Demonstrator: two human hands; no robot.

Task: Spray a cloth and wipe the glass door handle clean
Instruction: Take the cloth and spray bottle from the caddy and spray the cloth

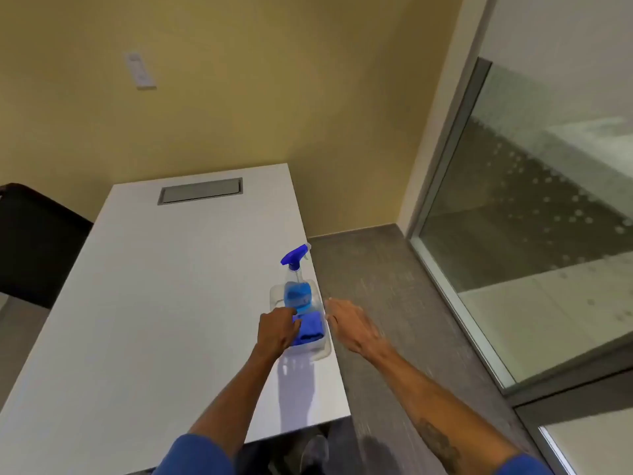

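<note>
Hands at the tray
My left grip point(276, 329) pinched the blue cloth point(310, 327); right grip point(349, 323) hung open beside the spray bottle point(296, 289).

The left hand's point(275, 329) fingertips are hidden against the cloth point(308, 329), so whether it is gripped cannot be told. The cloth's left part is covered by that hand. The right hand point(349, 325) is smeared by motion blur at centre, its fingers indistinct. The bottle's point(296, 289) base is masked by the cloth and the tray's point(322, 351) clear wall. The chair point(30, 241) is cut off at the left edge. The shoe point(313, 452) is cropped at the bottom edge. The wall plate point(140, 70), upper left, is too blurred to be identified.
</note>
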